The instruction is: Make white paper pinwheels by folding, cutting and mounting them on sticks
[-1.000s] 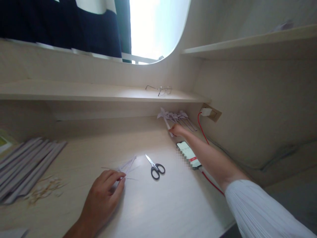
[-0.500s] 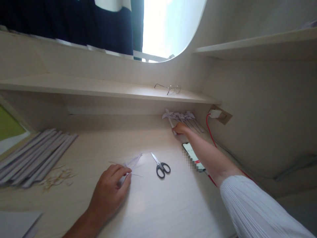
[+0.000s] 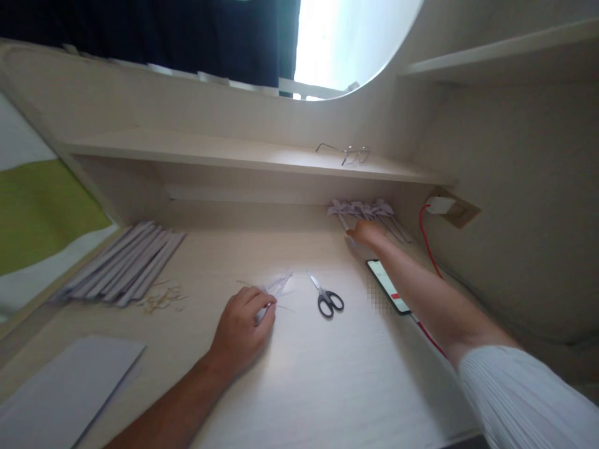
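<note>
My left hand (image 3: 246,321) rests on the desk with its fingers closed on a pale folded paper piece (image 3: 279,285). Thin wire-like strands poke out around these fingers. At the back right, my right hand (image 3: 367,232) is stretched out, its fingers closed on the stick of a paper pinwheel (image 3: 343,219). That pinwheel lies at the left end of a row of several similar paper pinwheels (image 3: 381,207). Black-handled scissors (image 3: 326,296) lie between my two hands. A phone (image 3: 389,288) with a lit screen lies partly beneath my right forearm.
Rolled paper sticks (image 3: 126,262) lie piled at the left, beside tan rubber bands (image 3: 161,297). Paper sheets (image 3: 70,386) are at the front left. Glasses (image 3: 350,153) sit on the low shelf (image 3: 224,153). A red cable (image 3: 425,234) runs from a white charger (image 3: 440,204).
The view has turned left and down, showing more of the paper sheets. Both hands keep nearly the same places on the desk; the right hand stays at the end pinwheel's stick.
</note>
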Action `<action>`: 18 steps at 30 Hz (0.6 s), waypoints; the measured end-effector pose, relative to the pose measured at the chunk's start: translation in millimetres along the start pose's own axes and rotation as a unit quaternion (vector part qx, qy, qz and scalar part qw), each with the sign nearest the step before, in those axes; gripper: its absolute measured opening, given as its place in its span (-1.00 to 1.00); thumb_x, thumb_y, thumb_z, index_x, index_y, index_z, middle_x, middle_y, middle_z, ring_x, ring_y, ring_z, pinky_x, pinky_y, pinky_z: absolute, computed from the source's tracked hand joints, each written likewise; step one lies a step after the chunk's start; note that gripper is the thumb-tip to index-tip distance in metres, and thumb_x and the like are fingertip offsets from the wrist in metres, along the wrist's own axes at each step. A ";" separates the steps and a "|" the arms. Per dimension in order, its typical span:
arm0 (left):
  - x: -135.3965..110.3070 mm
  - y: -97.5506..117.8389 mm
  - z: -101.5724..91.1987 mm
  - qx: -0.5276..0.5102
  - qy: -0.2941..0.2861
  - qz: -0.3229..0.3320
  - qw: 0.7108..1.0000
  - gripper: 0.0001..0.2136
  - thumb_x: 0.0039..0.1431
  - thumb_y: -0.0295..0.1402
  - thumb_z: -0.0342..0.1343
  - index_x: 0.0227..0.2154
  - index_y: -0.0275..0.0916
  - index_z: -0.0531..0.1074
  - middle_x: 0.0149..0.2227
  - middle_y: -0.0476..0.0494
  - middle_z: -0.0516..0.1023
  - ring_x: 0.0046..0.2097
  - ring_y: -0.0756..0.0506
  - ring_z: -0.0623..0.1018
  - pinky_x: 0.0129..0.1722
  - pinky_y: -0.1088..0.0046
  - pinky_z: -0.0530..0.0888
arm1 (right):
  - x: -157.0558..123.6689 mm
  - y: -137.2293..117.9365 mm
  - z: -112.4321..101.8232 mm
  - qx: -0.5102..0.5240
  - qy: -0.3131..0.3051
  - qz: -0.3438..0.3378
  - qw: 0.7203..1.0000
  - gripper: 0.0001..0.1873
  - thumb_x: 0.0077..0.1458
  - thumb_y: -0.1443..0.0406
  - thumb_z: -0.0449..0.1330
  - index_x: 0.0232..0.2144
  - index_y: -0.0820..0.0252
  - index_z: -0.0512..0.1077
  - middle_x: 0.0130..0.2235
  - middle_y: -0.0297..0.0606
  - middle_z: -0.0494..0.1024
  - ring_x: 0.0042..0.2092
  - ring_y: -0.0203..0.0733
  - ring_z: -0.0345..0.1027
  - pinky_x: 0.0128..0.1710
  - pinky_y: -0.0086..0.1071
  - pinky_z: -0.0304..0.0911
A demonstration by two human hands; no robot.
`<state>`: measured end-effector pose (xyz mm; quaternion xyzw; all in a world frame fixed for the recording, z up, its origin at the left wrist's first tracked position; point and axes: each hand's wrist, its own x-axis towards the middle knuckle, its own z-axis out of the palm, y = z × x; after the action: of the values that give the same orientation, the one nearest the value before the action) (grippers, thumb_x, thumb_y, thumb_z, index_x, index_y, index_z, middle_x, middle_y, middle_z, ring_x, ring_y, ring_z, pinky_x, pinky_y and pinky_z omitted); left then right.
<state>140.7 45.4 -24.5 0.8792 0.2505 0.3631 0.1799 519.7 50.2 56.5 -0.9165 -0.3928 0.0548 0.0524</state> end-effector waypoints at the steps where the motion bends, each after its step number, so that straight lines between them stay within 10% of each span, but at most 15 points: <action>1: -0.3 0.6 0.3 -0.005 0.010 -0.006 1.000 -0.88 0.26 -0.47 0.11 -0.30 -0.22 0.56 -0.30 -0.13 0.57 -0.19 -0.15 0.52 -0.13 0.27 0.44 | -11.8 -4.5 0.3 0.004 0.011 -0.025 1.000 -0.61 0.33 0.13 0.21 0.01 0.34 0.49 0.05 0.04 0.55 0.05 0.08 0.47 0.01 -0.08 0.38; 11: 11.3 7.3 -15.5 0.018 -0.022 -0.059 0.998 -0.86 0.22 -0.47 0.14 -0.25 -0.23 0.59 -0.24 -0.16 0.61 -0.12 -0.16 0.54 -0.05 0.28 0.45 | -178.4 -19.1 52.6 0.105 -0.030 -0.272 0.956 -0.69 0.21 0.08 0.20 -0.45 0.13 0.52 -0.41 -0.26 0.62 -0.40 -0.18 0.39 -0.42 -0.37 0.07; 18: 25.6 -39.1 -122.1 0.143 -0.058 -0.182 0.971 -0.72 0.20 -0.20 0.14 -0.12 -0.20 0.60 -0.13 -0.17 0.64 -0.11 -0.18 0.58 -0.05 0.30 0.45 | -184.9 -19.5 74.0 0.095 0.007 -0.284 0.954 -0.80 0.20 0.20 0.17 -0.41 0.15 0.50 -0.34 -0.23 0.57 -0.34 -0.15 0.39 -0.36 -0.35 0.07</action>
<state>55.3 108.2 52.0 0.8553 0.4444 0.2330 0.1295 368.6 -66.7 -3.0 -0.7581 -0.6296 0.0684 0.1556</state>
